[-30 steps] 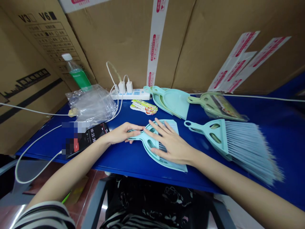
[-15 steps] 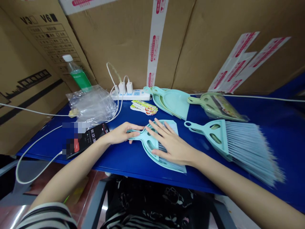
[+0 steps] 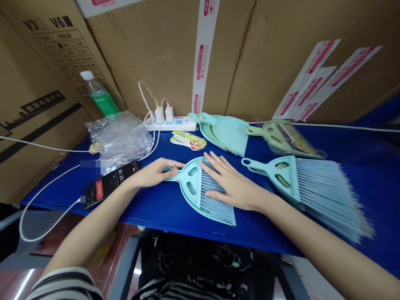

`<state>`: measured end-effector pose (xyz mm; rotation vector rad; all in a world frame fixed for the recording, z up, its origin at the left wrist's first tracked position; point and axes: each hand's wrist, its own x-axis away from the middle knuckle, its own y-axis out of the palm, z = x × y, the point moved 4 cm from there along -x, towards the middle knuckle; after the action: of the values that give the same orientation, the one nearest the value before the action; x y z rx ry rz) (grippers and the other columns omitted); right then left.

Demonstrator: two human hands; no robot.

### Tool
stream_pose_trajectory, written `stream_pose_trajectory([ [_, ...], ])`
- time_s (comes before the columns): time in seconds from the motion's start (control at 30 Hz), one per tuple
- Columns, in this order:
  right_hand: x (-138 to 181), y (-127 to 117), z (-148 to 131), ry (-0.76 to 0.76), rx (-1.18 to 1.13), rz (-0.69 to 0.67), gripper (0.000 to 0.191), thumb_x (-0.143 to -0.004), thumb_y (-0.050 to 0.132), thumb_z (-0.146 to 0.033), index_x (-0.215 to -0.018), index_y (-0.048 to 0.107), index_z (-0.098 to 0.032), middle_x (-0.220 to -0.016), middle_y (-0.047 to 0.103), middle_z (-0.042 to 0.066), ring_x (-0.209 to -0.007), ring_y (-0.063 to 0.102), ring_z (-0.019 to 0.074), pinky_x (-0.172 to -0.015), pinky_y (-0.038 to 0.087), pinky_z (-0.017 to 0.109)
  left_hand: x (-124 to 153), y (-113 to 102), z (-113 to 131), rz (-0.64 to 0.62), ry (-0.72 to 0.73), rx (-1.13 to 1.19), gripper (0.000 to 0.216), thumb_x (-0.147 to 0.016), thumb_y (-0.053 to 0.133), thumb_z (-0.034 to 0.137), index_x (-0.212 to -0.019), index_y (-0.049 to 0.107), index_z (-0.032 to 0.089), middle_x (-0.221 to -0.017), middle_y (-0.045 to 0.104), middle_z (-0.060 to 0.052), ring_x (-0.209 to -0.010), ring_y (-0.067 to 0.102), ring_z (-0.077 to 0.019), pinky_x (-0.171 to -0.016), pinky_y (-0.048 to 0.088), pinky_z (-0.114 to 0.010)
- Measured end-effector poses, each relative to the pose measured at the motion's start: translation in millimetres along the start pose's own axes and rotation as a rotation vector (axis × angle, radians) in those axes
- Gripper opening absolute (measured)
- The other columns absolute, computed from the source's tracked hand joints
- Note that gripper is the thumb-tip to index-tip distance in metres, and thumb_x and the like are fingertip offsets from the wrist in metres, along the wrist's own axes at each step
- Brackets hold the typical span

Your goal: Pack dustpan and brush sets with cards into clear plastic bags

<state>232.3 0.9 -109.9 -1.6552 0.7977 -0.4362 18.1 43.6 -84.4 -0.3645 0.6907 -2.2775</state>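
Note:
A small mint-green hand brush lies nested in a matching dustpan near the front edge of the blue table. My left hand is closed around the set's handle at its left end. My right hand lies flat on the brush bristles with its fingers stretched out and pressing down.
A pile of mint brushes lies to the right, stacked dustpans and a bagged green set behind. A phone, plastic bags, a bottle, a power strip and label cards sit at left. Cardboard boxes wall the back.
The brush and dustpan set has slid and turned a little to the left and towards me. My right hand shifted slightly rightwards over the bristles; my left hand stayed on the handle.

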Motion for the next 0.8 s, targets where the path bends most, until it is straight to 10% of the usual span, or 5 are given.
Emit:
stream_pose_trajectory([
  [0.5,-21,-27,11,-0.04,0.151,0.261,0.037,-0.094,0.037,-0.01,-0.112,0.069,-0.017,-0.11,0.07,0.011,-0.107,0.063,0.0254,-0.088,0.051,0.045,10,-7,9,-0.089,-0.044,-0.197,0.025,-0.091,0.047,0.027,-0.107,0.062,0.017,-0.1,0.069,-0.004,-0.09,0.062,-0.0163,-0.083,0.046,-0.027],
  [0.8,-94,-39,29,0.093,0.376,0.044,0.03,-0.088,0.046,-0.007,-0.094,0.074,-0.014,-0.102,0.072,0.013,-0.098,0.062,0.0271,-0.08,0.044,0.037,11,-9,6,-0.132,-0.03,-0.198,0.02,-0.09,0.047,0.028,-0.095,0.062,0.016,-0.093,0.067,-0.003,-0.085,0.059,-0.0152,-0.078,0.044,-0.024],
])
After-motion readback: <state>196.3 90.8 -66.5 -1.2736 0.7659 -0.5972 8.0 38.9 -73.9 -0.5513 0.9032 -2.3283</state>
